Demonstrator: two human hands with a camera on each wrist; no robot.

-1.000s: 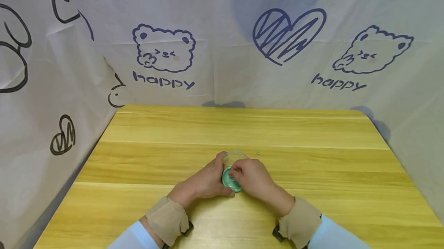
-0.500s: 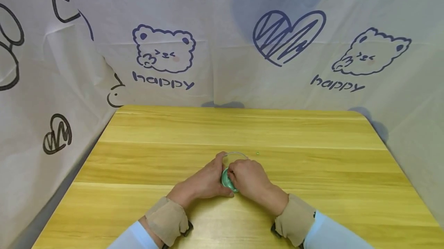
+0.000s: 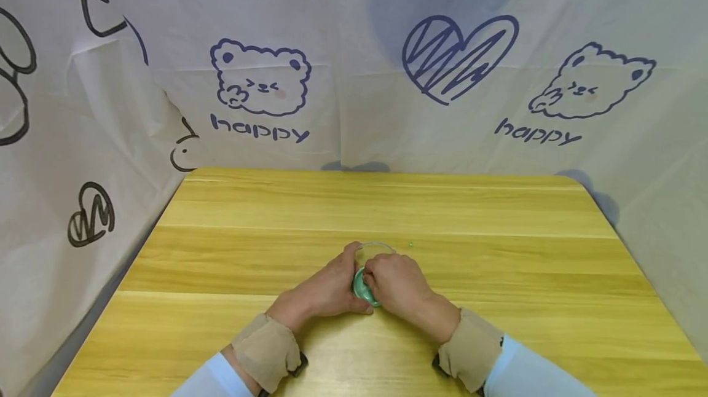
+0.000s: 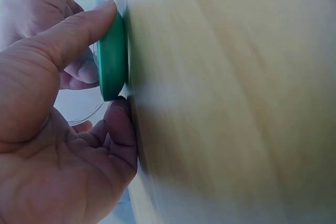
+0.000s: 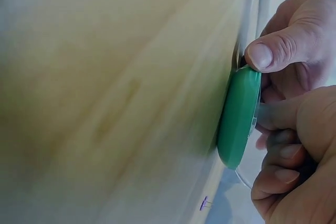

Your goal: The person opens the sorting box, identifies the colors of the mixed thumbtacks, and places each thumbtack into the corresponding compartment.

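Two drawn bears with the word "happy" and a scribbled heart (image 3: 461, 59) decorate the white cloth (image 3: 354, 10) behind the wooden table (image 3: 166, 323). One tiny greenish piece (image 3: 411, 244) lies on the table, beyond the right hand (image 3: 401, 283); it is too small to identify. A brown band is around each wrist, above pale blue sleeves. The right hand stands in the way, covering part of the green round case (image 3: 364, 289) and of its clear lid (image 3: 376, 243).

The left hand (image 3: 330, 289) grips the case, thumb on the near edge and the other fingers curled at the far side. The right hand has fingers bent inward, with one digit reaching the case's top; whether it pinches something there, I cannot tell.

The case is on the table, between the left thumb and fingers, directly under the right fingertips.
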